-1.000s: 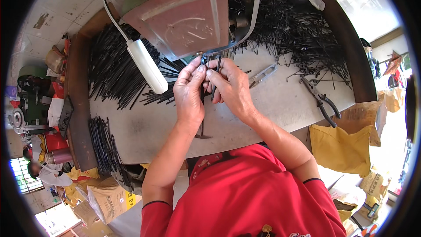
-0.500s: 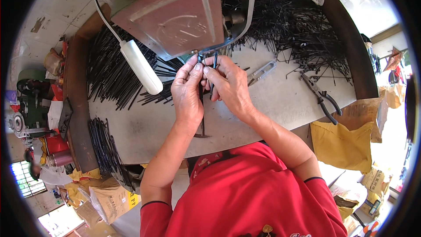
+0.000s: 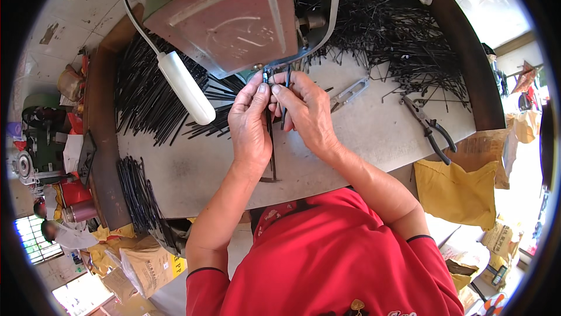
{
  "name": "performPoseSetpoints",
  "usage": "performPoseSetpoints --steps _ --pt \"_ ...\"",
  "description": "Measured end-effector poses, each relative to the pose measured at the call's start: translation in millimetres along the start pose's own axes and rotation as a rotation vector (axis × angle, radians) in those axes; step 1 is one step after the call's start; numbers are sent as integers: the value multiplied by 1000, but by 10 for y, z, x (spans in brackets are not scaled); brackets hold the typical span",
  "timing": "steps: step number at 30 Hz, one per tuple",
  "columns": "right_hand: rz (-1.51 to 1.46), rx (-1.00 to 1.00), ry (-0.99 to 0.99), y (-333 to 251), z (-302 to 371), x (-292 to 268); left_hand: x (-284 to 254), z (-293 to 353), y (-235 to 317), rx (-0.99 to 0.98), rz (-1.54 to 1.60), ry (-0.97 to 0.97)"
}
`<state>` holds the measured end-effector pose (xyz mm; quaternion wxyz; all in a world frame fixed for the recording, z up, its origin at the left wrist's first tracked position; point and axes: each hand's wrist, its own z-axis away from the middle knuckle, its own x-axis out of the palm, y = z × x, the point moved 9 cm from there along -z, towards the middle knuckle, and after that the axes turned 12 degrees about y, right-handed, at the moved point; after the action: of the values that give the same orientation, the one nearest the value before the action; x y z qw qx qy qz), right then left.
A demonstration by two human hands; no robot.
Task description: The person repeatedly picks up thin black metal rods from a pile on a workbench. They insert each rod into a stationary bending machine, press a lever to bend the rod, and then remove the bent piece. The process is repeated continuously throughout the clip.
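Note:
Just below the machine head's dull red cover (image 3: 234,24), my two hands are close together with their fingertips nearly meeting. My left hand (image 3: 250,120) pinches a long thin black rod (image 3: 270,141) between thumb and fingers. That rod runs down toward me to a bent or crosswise lower end near the table's front edge. In my right hand (image 3: 310,111) is a slim black stick-like piece (image 3: 286,103), gripped upright beside the rod. The rod's upper tip is at the underside of the machine, where the contact is too small to make out.
Black rods (image 3: 152,94) lie heaped on the left, with a smaller bundle (image 3: 140,193) nearer. Bent black rods (image 3: 403,41) are piled at the back right. Pliers (image 3: 426,123) and a slotted metal piece (image 3: 350,93) rest on the table (image 3: 350,146). A white lamp (image 3: 187,88) hangs left of my hands.
Both hands stay at almost the same place under the machine. The lower part of the long black rod has swung slightly to the right.

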<state>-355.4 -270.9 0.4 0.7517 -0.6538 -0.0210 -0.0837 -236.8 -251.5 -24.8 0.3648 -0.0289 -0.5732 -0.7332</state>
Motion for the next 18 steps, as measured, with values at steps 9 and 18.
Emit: performPoseSetpoints --steps 9,18 --pt "236 101 -244 -79 -215 47 23 -127 205 -156 -299 -87" --pt "-30 283 -239 129 -217 26 -44 -58 123 -149 -313 -82"
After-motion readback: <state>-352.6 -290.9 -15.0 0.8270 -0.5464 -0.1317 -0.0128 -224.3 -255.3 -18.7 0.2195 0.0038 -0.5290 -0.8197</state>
